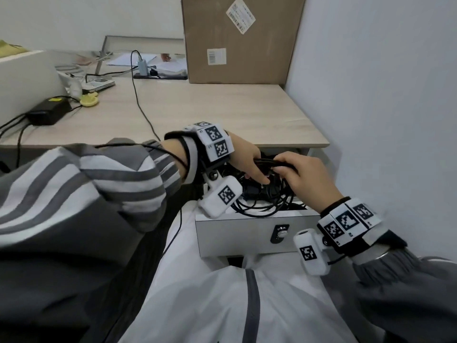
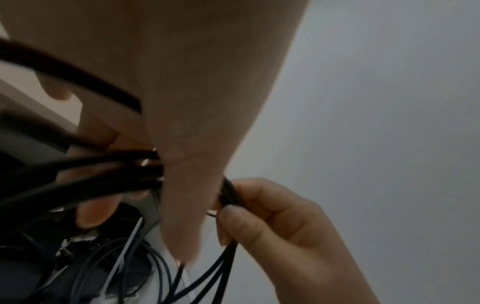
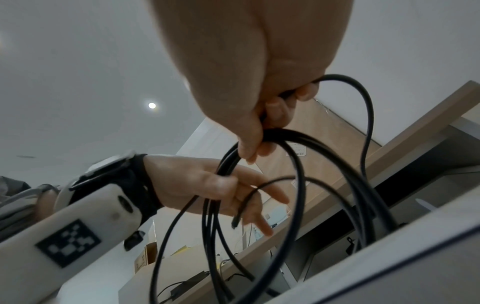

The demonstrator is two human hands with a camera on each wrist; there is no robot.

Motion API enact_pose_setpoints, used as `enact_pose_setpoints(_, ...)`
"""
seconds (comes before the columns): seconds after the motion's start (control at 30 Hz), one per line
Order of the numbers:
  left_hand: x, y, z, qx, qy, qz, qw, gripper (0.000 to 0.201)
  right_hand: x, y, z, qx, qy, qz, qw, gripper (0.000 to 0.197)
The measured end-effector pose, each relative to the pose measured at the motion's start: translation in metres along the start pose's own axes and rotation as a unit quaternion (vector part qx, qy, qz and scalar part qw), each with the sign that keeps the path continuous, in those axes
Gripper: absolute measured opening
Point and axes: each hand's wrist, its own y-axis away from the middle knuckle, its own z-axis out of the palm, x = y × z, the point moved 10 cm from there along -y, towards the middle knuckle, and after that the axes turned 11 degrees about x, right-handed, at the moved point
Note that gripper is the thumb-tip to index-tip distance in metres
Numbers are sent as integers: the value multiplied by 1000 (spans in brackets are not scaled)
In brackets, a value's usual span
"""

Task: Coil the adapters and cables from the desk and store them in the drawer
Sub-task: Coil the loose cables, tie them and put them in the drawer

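Inside drawer (image 1: pixel 247 233), black cables (image 1: pixel 259 206) (tangled)

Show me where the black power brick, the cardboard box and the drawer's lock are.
black power brick (image 1: pixel 48 112): head view, middle of its top face.
cardboard box (image 1: pixel 249 45): head view, bare front panel.
drawer's lock (image 1: pixel 280 233): head view, the metal cylinder on the drawer front.

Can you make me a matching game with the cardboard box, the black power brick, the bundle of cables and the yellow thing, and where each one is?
Things:
1. cardboard box
2. black power brick
3. coiled black cable
4. small yellow object

Places:
A. held over the open drawer by the left hand and right hand
B. on the desk's far left
C. standing at the back of the desk
D. on the desk, just right of the brick

Pairs: 1-C, 2-B, 3-A, 4-D
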Motion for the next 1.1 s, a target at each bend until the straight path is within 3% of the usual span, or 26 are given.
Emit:
enact_pose_setpoints(0.07, -9, -2, -1, 56, 36, -24, 998, 38, 4, -1, 2, 9, 0, 7, 1000, 15)
enact_pose_setpoints(0.17, -14, 0, 3, 109, 269, -50, 956, 20, 8, -5, 3, 21, -4, 22, 1000, 13)
enact_pose_setpoints(0.3, -20, 14, 1, 126, 443, -60, 885, 32, 2, -12, 1, 43, -15, 20, 999, 11)
enact_pose_setpoints(0.47, -25, 29, -17, 193, 418, -69, 885, 47, -21, -32, -3, 40, -44, -12, 998, 12)
enact_pose_setpoints(0.63, -55, 41, -22, 233, 451, -82, 858, 48, -26, -49, -10, -5, -47, -51, 998, 10)
enact_pose_setpoints(0.77, -81, 52, -19, 246, 511, -92, 819, 46, 2, -51, -26, -9, -48, -12, 999, 9)
enact_pose_setpoints(0.9, -83, 50, -16, 281, 558, -88, 776, 46, 18, -44, -10, -33, 5, 24, 999, 14)
enact_pose_setpoints(0.97, -82, 46, -12, 296, 556, -95, 771, 44, 23, -37, 3, -71, 6, 63, 995, 15)
enact_pose_setpoints(1.03, -80, 43, -11, 306, 533, -100, 783, 43, 28, -29, 18, -114, -31, 116, 986, 26)
enact_pose_setpoints(1.1, -76, 42, -14, 312, 531, -93, 783, 43, 27, -24, 28, -136, -53, 144, 979, 60)
